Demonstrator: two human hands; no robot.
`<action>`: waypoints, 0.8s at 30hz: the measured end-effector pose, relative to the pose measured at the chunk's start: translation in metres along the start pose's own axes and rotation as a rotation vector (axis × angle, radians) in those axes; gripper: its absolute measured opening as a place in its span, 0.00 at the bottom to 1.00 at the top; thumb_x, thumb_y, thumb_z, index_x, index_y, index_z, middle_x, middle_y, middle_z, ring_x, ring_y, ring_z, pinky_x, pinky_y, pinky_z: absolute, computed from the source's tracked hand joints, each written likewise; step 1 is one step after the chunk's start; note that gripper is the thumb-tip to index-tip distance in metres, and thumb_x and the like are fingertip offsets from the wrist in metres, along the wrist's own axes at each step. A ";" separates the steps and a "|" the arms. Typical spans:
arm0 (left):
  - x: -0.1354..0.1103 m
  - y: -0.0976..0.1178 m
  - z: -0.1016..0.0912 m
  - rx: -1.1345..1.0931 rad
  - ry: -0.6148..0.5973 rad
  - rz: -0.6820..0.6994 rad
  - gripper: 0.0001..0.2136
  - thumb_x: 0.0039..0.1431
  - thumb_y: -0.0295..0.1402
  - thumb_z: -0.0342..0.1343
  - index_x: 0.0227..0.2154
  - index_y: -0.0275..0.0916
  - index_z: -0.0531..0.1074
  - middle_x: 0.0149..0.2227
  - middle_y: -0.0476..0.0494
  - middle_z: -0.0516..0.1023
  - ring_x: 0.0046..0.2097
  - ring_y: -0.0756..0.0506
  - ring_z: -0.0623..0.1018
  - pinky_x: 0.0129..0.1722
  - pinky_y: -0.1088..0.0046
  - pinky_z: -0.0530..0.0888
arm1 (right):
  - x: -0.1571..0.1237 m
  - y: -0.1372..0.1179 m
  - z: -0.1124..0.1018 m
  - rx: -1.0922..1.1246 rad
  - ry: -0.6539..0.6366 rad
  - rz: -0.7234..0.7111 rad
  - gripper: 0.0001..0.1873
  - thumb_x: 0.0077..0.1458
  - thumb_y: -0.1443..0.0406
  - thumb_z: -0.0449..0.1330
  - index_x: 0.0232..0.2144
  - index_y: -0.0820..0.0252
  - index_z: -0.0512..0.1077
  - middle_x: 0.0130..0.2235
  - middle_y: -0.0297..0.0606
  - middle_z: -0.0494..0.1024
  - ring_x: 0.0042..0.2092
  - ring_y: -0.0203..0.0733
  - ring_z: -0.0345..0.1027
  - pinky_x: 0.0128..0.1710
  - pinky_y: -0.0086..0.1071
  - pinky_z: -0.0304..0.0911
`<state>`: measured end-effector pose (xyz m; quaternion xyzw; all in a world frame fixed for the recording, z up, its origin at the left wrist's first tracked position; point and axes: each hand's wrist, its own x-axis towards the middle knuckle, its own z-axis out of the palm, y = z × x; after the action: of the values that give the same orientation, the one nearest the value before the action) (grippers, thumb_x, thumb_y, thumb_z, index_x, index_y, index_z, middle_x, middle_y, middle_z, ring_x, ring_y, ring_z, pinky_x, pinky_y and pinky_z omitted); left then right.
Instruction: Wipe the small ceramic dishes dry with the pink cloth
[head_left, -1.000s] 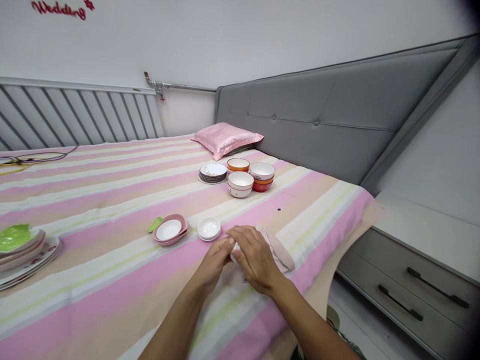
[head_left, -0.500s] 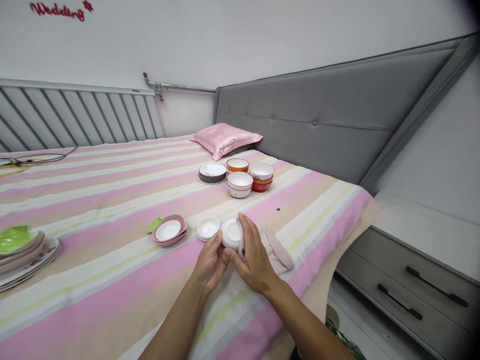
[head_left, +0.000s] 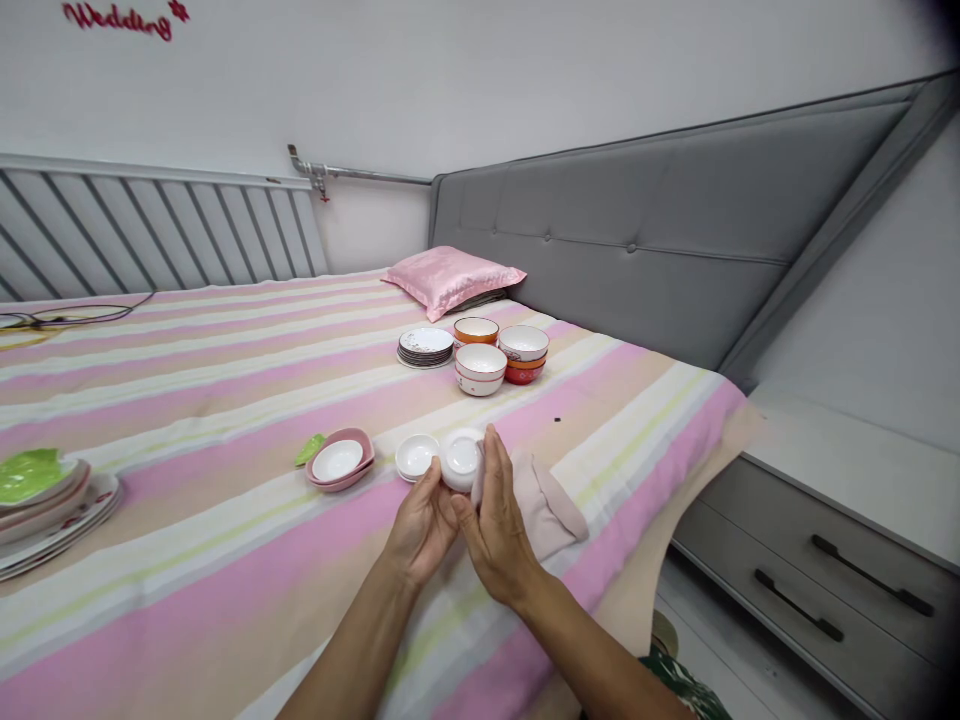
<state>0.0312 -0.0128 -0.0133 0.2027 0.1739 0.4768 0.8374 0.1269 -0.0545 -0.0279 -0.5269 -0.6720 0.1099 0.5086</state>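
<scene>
From the head view I log one pink-white-beige striped bed [head_left: 247, 430]. Directly on it: three stacks of round white-lined bowls [head_left: 480, 370], patterned round plates [head_left: 426, 343], pale-pink cloth [head_left: 553, 505].

A small, glossy white bowl [head_left: 460, 458] is tilted between the left hand [head_left: 425, 525] and right hand [head_left: 496, 525], its ringed underside showing. A rumpled, pale pink cloth [head_left: 549, 507] touches its right side, spreading beyond the right hand.

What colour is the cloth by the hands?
The cloth is a pale, dusty pink; the head view shows it best.
</scene>
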 end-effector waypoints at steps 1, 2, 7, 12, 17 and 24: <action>-0.001 0.000 0.000 0.020 0.010 0.009 0.16 0.60 0.33 0.47 0.49 0.36 0.65 0.44 0.41 0.76 0.48 0.45 0.73 0.50 0.71 0.68 | 0.001 0.000 0.000 0.010 0.019 -0.003 0.35 0.59 0.61 0.45 0.61 0.60 0.31 0.64 0.43 0.37 0.64 0.44 0.32 0.60 0.47 0.44; -0.001 0.001 0.000 0.042 0.020 0.019 0.15 0.59 0.33 0.47 0.48 0.35 0.66 0.44 0.41 0.76 0.48 0.45 0.73 0.49 0.71 0.69 | 0.001 0.000 -0.001 0.021 0.036 -0.010 0.34 0.59 0.62 0.45 0.61 0.60 0.32 0.64 0.43 0.39 0.63 0.44 0.33 0.60 0.47 0.45; -0.004 0.006 -0.001 0.177 0.033 0.026 0.10 0.57 0.32 0.50 0.39 0.34 0.71 0.38 0.43 0.77 0.40 0.47 0.76 0.41 0.73 0.73 | 0.003 -0.002 -0.007 0.050 0.051 -0.060 0.27 0.59 0.64 0.45 0.59 0.59 0.45 0.60 0.44 0.51 0.61 0.43 0.43 0.58 0.46 0.49; -0.005 0.014 -0.004 0.252 0.053 -0.010 0.08 0.55 0.33 0.54 0.35 0.35 0.71 0.33 0.45 0.76 0.34 0.49 0.75 0.34 0.75 0.74 | 0.004 -0.003 -0.012 0.057 0.020 -0.090 0.24 0.57 0.63 0.47 0.56 0.59 0.52 0.56 0.45 0.58 0.58 0.45 0.51 0.55 0.46 0.54; -0.006 0.020 -0.010 0.330 0.044 -0.059 0.09 0.53 0.33 0.55 0.34 0.34 0.71 0.28 0.46 0.74 0.30 0.50 0.73 0.30 0.77 0.71 | 0.005 -0.004 -0.015 0.066 -0.041 -0.104 0.25 0.55 0.62 0.50 0.54 0.60 0.54 0.53 0.45 0.61 0.55 0.45 0.54 0.54 0.43 0.56; -0.005 0.024 -0.013 0.311 0.112 -0.111 0.07 0.53 0.32 0.56 0.34 0.34 0.71 0.29 0.47 0.75 0.31 0.50 0.73 0.34 0.75 0.71 | 0.007 -0.002 -0.015 0.062 -0.154 -0.196 0.39 0.43 0.56 0.62 0.55 0.61 0.53 0.53 0.48 0.62 0.55 0.49 0.55 0.52 0.44 0.58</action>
<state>0.0053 -0.0043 -0.0115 0.2930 0.3029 0.4077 0.8101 0.1387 -0.0554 -0.0155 -0.4328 -0.7536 0.1205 0.4798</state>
